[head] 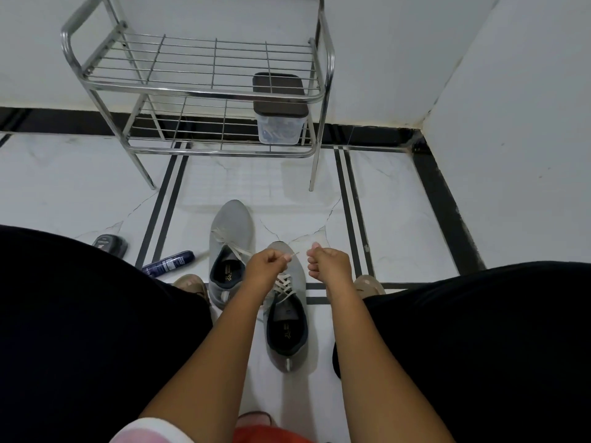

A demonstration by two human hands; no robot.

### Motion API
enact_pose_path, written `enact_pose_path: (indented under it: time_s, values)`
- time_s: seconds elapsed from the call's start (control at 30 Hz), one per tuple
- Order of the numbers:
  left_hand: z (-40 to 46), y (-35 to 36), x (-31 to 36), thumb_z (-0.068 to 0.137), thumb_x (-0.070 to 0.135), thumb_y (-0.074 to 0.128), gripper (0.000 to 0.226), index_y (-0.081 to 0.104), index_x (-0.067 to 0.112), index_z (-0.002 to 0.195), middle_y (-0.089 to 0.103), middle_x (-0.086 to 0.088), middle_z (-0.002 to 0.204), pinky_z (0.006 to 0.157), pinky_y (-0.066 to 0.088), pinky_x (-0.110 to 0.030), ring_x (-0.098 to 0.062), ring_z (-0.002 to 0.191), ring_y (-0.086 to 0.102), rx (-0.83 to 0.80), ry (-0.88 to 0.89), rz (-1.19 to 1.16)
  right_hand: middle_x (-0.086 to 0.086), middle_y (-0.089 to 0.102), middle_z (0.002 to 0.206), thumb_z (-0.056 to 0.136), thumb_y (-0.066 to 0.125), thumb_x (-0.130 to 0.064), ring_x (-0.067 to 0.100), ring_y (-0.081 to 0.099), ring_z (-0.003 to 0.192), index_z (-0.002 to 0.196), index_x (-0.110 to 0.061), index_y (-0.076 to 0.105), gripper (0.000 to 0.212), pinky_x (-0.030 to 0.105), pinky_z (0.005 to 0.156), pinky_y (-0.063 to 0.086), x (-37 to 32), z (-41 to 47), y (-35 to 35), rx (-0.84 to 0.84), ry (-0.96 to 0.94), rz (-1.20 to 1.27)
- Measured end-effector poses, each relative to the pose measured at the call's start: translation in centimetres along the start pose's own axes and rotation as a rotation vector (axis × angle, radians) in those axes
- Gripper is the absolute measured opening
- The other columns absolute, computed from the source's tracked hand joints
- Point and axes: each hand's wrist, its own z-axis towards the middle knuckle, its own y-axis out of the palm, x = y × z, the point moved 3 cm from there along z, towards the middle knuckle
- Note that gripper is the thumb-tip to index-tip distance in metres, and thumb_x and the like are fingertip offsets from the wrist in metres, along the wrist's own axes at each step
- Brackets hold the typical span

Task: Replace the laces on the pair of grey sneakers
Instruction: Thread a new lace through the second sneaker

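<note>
Two grey sneakers stand on the white floor between my knees. The far sneaker (231, 238) lies left of centre, its white lace loose across the tongue. The near sneaker (289, 318) points away from me, with a white lace (283, 284) crossed through its eyelets. My left hand (267, 265) hovers over the near sneaker's toe and pinches a lace end between thumb and fingers. My right hand (327, 262) is level with it, just right of the toe, fingers curled; whether it holds a lace end is hidden.
A steel wire shoe rack (198, 91) stands against the wall ahead, with a lidded clear box (279, 123) on its lower shelf. A blue spray can (168, 263) and a dark container (110, 244) lie at the left. My feet (192, 284) flank the sneakers.
</note>
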Motion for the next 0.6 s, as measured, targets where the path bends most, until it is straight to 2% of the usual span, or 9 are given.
enact_pose_path:
  time_s: [0.07, 0.1, 0.17, 0.23, 0.33, 0.4, 0.47, 0.53, 0.6]
  values:
    - [0.5, -0.3, -1.3, 0.089, 0.018, 0.063, 0.018, 0.061, 0.013, 0.072, 0.059, 0.002, 0.069, 0.064, 0.041, -0.025, -0.016, 0.071, 0.055, 0.055, -0.056, 0.088, 0.003, 0.058, 0.061, 0.089, 0.056, -0.014, 0.023, 0.057, 0.063, 0.068, -0.011, 0.063, 0.023, 0.036, 0.073, 0.053, 2.0, 1.4, -0.2, 0.056, 0.065, -0.124]
    - [0.7, -0.2, -2.0, 0.088, 0.019, 0.064, 0.024, 0.056, 0.015, 0.066, 0.056, 0.001, 0.066, 0.066, 0.040, -0.026, -0.018, 0.071, 0.054, 0.057, -0.080, 0.144, 0.006, 0.058, 0.065, 0.087, 0.053, -0.010, 0.026, 0.059, 0.073, 0.069, -0.008, 0.062, 0.021, 0.038, 0.076, 0.052, 3.3, 2.2, 0.0, 0.021, 0.092, -0.252]
    - [0.8, 0.2, -3.5, 0.086, 0.022, 0.065, 0.031, 0.052, 0.018, 0.059, 0.054, -0.001, 0.062, 0.067, 0.041, -0.030, -0.021, 0.066, 0.052, 0.017, -0.125, 0.257, 0.012, 0.063, 0.085, 0.085, 0.056, -0.009, 0.029, 0.061, 0.092, 0.086, -0.004, 0.066, 0.012, 0.036, 0.082, 0.051, 5.4, 2.5, 0.7, -0.061, 0.090, -0.567]
    - [0.6, 0.9, -5.0, 0.083, 0.026, 0.066, 0.031, 0.054, 0.019, 0.055, 0.063, -0.004, 0.067, 0.070, 0.050, -0.033, -0.025, 0.072, 0.062, -0.016, -0.156, 0.410, 0.009, 0.065, 0.098, 0.082, 0.067, -0.021, 0.027, 0.061, 0.096, 0.099, -0.010, 0.067, 0.020, 0.029, 0.078, 0.047, 6.8, 0.8, 1.5, -0.176, 0.064, -0.702]
    - [0.0, 1.5, -6.5, 0.077, 0.034, 0.066, 0.024, 0.062, 0.023, 0.055, 0.068, -0.004, 0.087, 0.076, 0.054, -0.035, -0.026, 0.088, 0.064, 0.013, -0.148, 0.641, 0.006, 0.069, 0.110, 0.087, 0.064, -0.021, 0.025, 0.061, 0.106, 0.110, -0.018, 0.070, 0.023, 0.023, 0.079, 0.042, 8.4, -0.2, 1.6, -0.166, 0.028, -0.680]
    - [-0.5, 1.8, -6.8, 0.078, 0.040, 0.065, 0.014, 0.072, 0.030, 0.073, 0.061, -0.001, 0.105, 0.082, 0.049, -0.032, -0.025, 0.103, 0.056, 0.015, -0.122, 0.736, 0.009, 0.070, 0.110, 0.090, 0.061, -0.019, 0.027, 0.061, 0.107, 0.111, -0.017, 0.071, 0.023, 0.025, 0.082, 0.044, 8.8, 0.0, 1.3, -0.146, 0.071, -0.605]
    - [-0.8, 2.1, -7.1, 0.083, 0.042, 0.064, 0.018, 0.073, 0.029, 0.090, 0.050, 0.003, 0.118, 0.090, 0.044, -0.033, -0.024, 0.113, 0.046, -0.008, -0.113, 0.793, 0.011, 0.070, 0.108, 0.090, 0.060, -0.014, 0.027, 0.062, 0.106, 0.109, -0.015, 0.071, 0.022, 0.026, 0.084, 0.046, 9.3, 0.8, 1.1, -0.134, 0.112, -0.529]
    - [-0.9, 2.3, -7.1, 0.086, 0.041, 0.064, 0.018, 0.074, 0.028, 0.092, 0.045, 0.005, 0.123, 0.093, 0.042, -0.033, -0.023, 0.114, 0.042, 0.005, -0.093, 0.792, 0.014, 0.070, 0.104, 0.086, 0.057, -0.010, 0.031, 0.063, 0.103, 0.102, -0.016, 0.072, 0.023, 0.036, 0.091, 0.053, 10.0, 1.6, 1.3, -0.165, 0.135, -0.505]
    - [-0.9, 2.6, -7.1, 0.086, 0.039, 0.065, 0.015, 0.074, 0.027, 0.089, 0.046, 0.005, 0.125, 0.094, 0.041, -0.032, -0.022, 0.115, 0.042, 0.029, -0.072, 0.768, 0.016, 0.071, 0.098, 0.076, 0.052, -0.011, 0.035, 0.065, 0.099, 0.090, -0.020, 0.072, 0.026, 0.048, 0.089, 0.054, 12.2, 3.7, 1.3, -0.205, 0.149, -0.478]
